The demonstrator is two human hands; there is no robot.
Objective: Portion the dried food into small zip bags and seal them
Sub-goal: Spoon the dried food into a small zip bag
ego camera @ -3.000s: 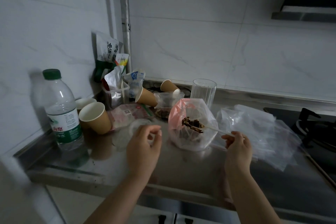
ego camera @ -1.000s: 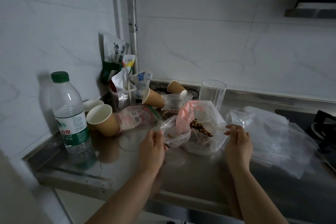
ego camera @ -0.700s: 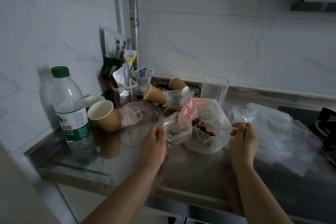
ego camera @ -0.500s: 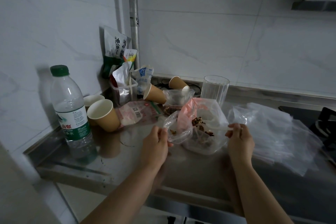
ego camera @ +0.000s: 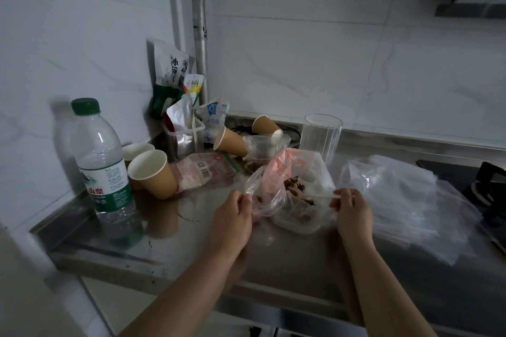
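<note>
Left hand (ego camera: 232, 220) pinches the rim of a small clear zip bag (ego camera: 264, 195), holding its mouth up. Just to its right, touching it, sits the pink-tinted bag of dried food (ego camera: 297, 189) on the steel counter (ego camera: 191, 243). Right hand (ego camera: 351, 213) pinches a thin clear spoon handle (ego camera: 319, 196), its tip among the dried pieces. A stack of empty zip bags (ego camera: 405, 200) lies right of that hand.

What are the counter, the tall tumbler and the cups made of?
Counter: looks like stainless steel, brushed, dull sheen; it mirrors the bottle and cups.
Tumbler: clear, ribbed wall; glass or hard plastic, cannot tell which.
Cups: apparently paper, matte tan outside, white inside, rolled rim.
</note>
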